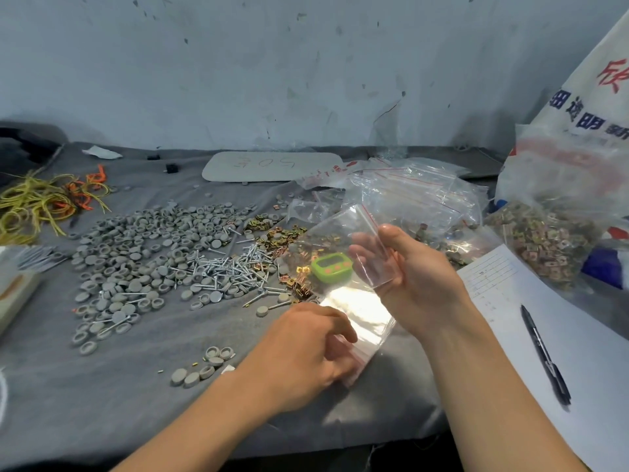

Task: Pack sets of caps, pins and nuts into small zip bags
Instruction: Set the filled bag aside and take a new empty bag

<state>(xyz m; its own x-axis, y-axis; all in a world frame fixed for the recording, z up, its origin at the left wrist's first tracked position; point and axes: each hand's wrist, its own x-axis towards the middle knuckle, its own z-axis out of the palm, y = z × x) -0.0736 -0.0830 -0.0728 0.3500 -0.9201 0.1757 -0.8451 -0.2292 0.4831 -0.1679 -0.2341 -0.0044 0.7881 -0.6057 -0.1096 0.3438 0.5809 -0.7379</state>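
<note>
grey cloth desk [102,403] against a scuffed pale wall. loose caps [136,253] piled left, pins [231,267] mid, brass nuts [272,233] just right of them, green timer [332,267] beside the nuts. right hand [418,284] raised over the desk, grip closed: thumb and fingers pinch an empty zip bag [369,233], red zip end up and far. left hand [306,349] low and near, fingers curled onto a second bag [360,315] lying on the desk; cannot tell if it pinches or only presses. small cap group [204,366] sits apart, near left. step looks like readying an empty bag, nothing packed in it yet. next move likely calls for spreading the zip mouth, then dropping a set in.
</note>
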